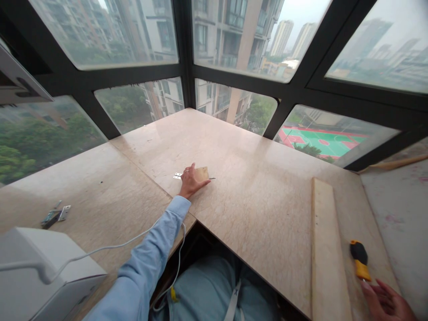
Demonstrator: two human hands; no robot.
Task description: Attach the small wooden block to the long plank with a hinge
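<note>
My left hand [193, 182] is out over the middle of the stone surface, with its fingers and thumb around a small pale wooden block [202, 173]. A silver metal hinge [177, 175] pokes out to the left of the fingers. By the thumb tip lies a thin dark pointed piece [213, 178], too small to name. At the lower right edge, my right hand [391, 301] has its fingertips closed at the metal shaft of a yellow and black screwdriver [359, 261]. The screwdriver's handle points away from me. Part of the right hand is cut off by the frame.
A long wooden board [324, 240] lies left of the screwdriver. Loose metal hardware [56, 216] rests on the left near a white box-like device [50, 272]. A white cable [110, 246] passes by my left forearm. Dark-framed windows [187, 73] border the stone surface [247, 223].
</note>
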